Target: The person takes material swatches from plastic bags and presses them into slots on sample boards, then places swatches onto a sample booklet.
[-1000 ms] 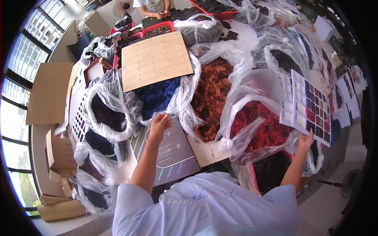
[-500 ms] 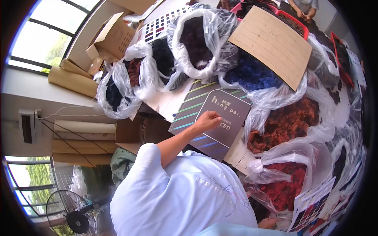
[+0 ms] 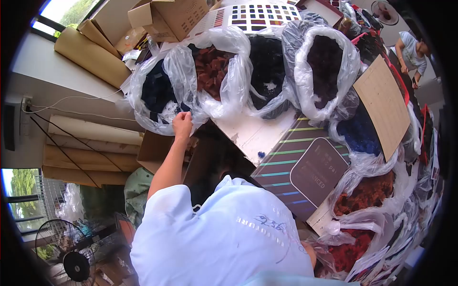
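My left hand reaches to the near rim of a clear plastic bag of dark blue pieces. Its fingers are pinched together; whatever is between them is too small to make out. A whitish clump lies in that bag beside the fingertips. Of my right side, only a bit of arm shows past the shirt, near the bag of red material. The fingers of my right hand are hidden.
More open bags hold rust-red pieces, black material, dark purple material and orange-brown fluff. A grey striped box lies on the table. Cardboard covers part of a blue bag. Another person stands at far right.
My left hand has moved left from above the grey box to the dark blue bag. The view has turned left. My right hand, partly visible before, is now hidden.
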`<state>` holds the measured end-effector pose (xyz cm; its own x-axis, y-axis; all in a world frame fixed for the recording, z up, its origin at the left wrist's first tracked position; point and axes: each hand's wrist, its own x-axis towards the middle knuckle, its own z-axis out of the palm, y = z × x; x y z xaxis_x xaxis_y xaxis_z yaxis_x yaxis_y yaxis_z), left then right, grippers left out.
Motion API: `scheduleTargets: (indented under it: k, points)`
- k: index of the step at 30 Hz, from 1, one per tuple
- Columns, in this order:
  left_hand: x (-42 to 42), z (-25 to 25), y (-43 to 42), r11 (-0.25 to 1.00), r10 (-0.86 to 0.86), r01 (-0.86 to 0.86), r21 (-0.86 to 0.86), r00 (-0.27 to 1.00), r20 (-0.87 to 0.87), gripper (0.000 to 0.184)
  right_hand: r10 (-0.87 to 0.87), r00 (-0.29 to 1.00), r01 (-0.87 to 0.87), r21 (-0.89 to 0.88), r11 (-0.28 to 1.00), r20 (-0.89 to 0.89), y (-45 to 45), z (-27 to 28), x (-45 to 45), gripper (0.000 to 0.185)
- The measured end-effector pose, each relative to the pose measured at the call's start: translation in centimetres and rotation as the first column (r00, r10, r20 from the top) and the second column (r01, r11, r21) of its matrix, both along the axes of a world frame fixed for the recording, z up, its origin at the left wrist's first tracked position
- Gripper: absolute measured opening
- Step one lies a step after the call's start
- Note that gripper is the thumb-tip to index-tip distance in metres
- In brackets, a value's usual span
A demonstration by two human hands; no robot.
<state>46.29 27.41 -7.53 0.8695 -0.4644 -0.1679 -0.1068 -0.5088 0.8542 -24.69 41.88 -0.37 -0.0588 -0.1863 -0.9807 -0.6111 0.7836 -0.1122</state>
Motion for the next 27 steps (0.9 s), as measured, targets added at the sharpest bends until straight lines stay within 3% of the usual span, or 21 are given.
scheduleTargets:
  k: [1, 3, 6, 10, 12, 14, 15, 17, 19, 21, 22, 23, 24, 25, 26, 27]
  points:
    - [4.3, -1.2, 0.7, 0.999, 0.039, -0.040, 0.031, 0.999, 0.036, 0.022, 0.003, 1.000, -0.003, 0.007, 1.000, -0.022, 0.5, -1.2, 1.3, 0.021]
    - [11.1, -1.2, 0.9, 0.985, 0.102, -0.128, 0.114, 0.972, 0.211, 0.019, -0.035, 0.997, 0.049, -0.233, 0.971, 0.062, 0.6, -4.7, 1.9, 0.023]
    - [18.0, -0.5, -0.1, 0.977, 0.108, -0.158, 0.143, 0.945, 0.309, 0.017, -0.131, 0.991, 0.123, -0.321, 0.939, -0.005, -4.5, -1.2, 11.2, 0.026]
    - [24.1, -0.4, -3.1, 0.994, 0.033, -0.075, 0.076, 0.891, 0.452, 0.018, -0.055, 0.998, 0.043, -0.417, 0.908, -0.016, -10.4, 1.3, 18.8, 0.029]
    - [25.3, 0.5, -4.6, 0.997, -0.027, -0.010, 0.072, 0.867, 0.497, 0.019, 0.008, 0.998, -0.041, -0.497, 0.867, -0.068, -13.1, 2.6, 22.3, 0.027]
    - [25.4, 1.8, -6.5, 0.970, -0.231, 0.098, 0.224, 0.667, 0.709, 0.022, 0.260, 0.948, -0.317, -0.603, 0.732, -0.184, -15.6, 2.7, 25.0, 0.032]
    - [26.3, 1.5, -7.1, 0.944, -0.315, 0.135, 0.301, 0.637, 0.704, 0.024, 0.370, 0.901, -0.424, -0.630, 0.650, -0.225, -17.1, 3.6, 27.0, 0.032]
    - [27.9, 0.6, -7.8, 0.941, -0.337, 0.179, 0.287, 0.564, 0.754, 0.023, 0.528, 0.795, -0.578, -0.636, 0.512, -0.298, -20.0, 5.7, 32.6, 0.034]
    - [27.6, 3.4, -7.7, 0.957, -0.237, 0.278, 0.085, 0.579, 0.780, 0.016, 0.628, 0.704, -0.661, -0.628, 0.410, -0.332, -22.7, 7.5, 38.3, 0.035]
    - [27.8, 3.6, -7.3, 0.964, -0.081, 0.223, -0.144, 0.763, 0.642, 0.012, 0.702, 0.636, -0.679, -0.664, 0.312, -0.320, -25.2, 7.7, 43.1, 0.034]
    - [28.2, 3.0, -6.7, 0.962, -0.086, 0.231, -0.147, 0.764, 0.640, 0.012, 0.734, 0.610, -0.666, -0.696, 0.269, -0.300, -26.4, 7.5, 45.5, 0.033]
    - [28.7, 2.1, -6.1, 0.965, -0.041, 0.135, -0.223, 0.923, 0.384, 0.014, 0.758, 0.578, -0.657, -0.723, 0.213, -0.302, -27.5, 7.2, 47.9, 0.032]
    - [29.2, 1.7, -5.6, 0.965, 0.007, 0.018, -0.262, 0.996, 0.093, 0.016, 0.785, 0.541, -0.644, -0.749, 0.155, -0.303, -28.6, 6.9, 50.2, 0.032]
    - [29.0, 1.8, -5.4, 0.966, 0.012, 0.014, -0.256, 0.995, 0.098, 0.016, 0.798, 0.524, -0.598, -0.795, 0.097, -0.297, -29.7, 6.4, 52.5, 0.031]
    - [28.3, 2.1, -4.9, 0.901, 0.012, -0.115, -0.418, 0.971, -0.241, 0.017, 0.818, 0.500, -0.545, -0.837, 0.042, -0.285, -30.5, 5.8, 55.0, 0.031]
    - [27.5, 2.5, -4.3, 0.806, -0.045, -0.291, -0.516, 0.839, -0.542, 0.017, 0.824, 0.521, -0.504, -0.859, 0.087, -0.223, -31.0, 6.1, 57.9, 0.032]
